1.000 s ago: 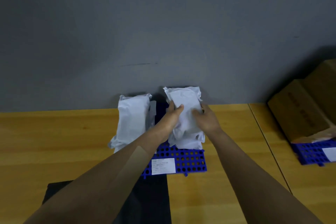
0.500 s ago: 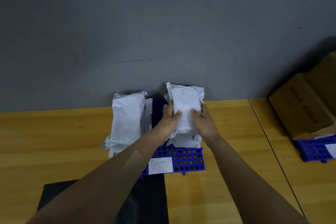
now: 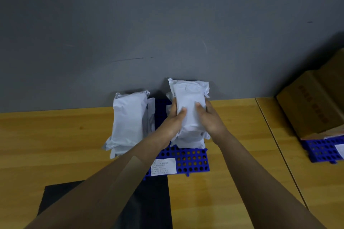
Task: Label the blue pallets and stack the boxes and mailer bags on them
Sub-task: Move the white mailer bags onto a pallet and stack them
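Gripped from both sides by left hand (image 3: 174, 120) and right hand (image 3: 209, 118), thumbs on top: white mailer bag (image 3: 189, 98), mid-frame, atop a stack on the blue pallet (image 3: 192, 160). Fingertips hidden behind it. Print on label (image 3: 163, 166) unreadable. Right edge: cardboard box (image 3: 316, 106), cut off.

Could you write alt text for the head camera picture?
A person's left hand and right hand grip a white plastic mailer bag atop a pile of similar bags on a labelled blue perforated plastic pallet. A second pile of white bags lies to its left; brown cardboard boxes sit on another blue pallet at right.
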